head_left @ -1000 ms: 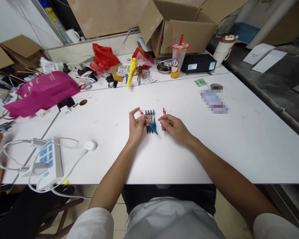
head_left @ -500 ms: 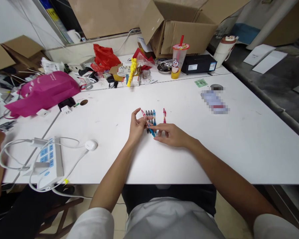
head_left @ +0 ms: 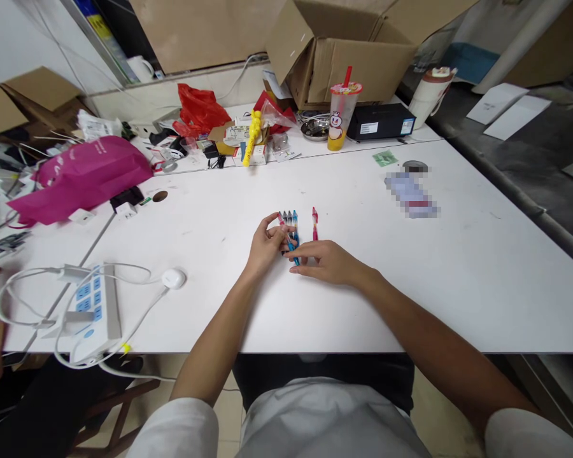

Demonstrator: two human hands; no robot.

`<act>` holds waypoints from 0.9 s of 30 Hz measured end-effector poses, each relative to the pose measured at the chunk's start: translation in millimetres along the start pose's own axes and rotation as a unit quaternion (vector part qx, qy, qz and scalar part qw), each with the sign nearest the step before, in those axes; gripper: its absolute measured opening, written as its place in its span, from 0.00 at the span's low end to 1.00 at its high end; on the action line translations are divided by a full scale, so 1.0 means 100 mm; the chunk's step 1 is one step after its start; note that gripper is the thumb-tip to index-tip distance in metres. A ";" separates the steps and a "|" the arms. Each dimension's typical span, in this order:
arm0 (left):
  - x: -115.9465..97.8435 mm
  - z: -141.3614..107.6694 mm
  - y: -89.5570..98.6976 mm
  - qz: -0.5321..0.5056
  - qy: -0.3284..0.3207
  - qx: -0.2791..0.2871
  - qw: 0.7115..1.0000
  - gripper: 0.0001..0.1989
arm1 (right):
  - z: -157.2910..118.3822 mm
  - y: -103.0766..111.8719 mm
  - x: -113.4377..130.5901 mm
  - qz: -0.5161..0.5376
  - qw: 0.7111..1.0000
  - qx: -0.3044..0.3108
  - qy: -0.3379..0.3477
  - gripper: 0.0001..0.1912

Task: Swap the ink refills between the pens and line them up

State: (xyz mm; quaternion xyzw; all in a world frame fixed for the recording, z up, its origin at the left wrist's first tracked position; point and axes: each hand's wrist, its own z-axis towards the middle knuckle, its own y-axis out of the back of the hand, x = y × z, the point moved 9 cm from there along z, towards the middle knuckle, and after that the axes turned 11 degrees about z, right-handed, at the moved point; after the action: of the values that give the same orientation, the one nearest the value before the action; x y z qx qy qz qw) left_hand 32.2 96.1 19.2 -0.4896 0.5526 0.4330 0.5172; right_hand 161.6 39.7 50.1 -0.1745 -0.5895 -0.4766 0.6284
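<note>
One pink-and-blue pen (head_left: 291, 247) is gripped in your left hand (head_left: 266, 244), and your right hand (head_left: 330, 261) pinches its blue lower end. You hold it slanted over the row of dark and blue pens (head_left: 290, 217) on the white table (head_left: 482, 254). Near this row, to the right side, lies one pink pen (head_left: 315, 222), apart from the others.

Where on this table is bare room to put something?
Bare: between the white puck and the left forearm; between the right forearm and the blurred item. Crowded: around the pens, and the back, from magenta bag to black box.
</note>
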 end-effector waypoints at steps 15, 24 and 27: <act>0.06 0.01 0.06 0.009 0.048 0.003 0.999 0.27 | -0.05 -0.05 -0.16 0.111 0.982 0.040 -0.149 0.27; 0.03 0.01 0.17 0.018 0.044 -0.041 0.998 0.26 | -0.02 0.06 -0.04 0.062 0.995 0.000 -0.077 0.26; 0.00 0.01 0.21 0.030 0.041 -0.056 0.997 0.20 | 0.00 0.22 -0.06 -0.043 0.996 -0.053 -0.052 0.24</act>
State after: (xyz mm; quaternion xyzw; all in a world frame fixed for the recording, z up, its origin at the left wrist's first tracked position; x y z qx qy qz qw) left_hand 11.6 99.8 18.4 -0.5181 0.5626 0.4586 0.4524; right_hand 179.8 52.9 52.2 -0.2068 -0.6022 -0.5240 0.5657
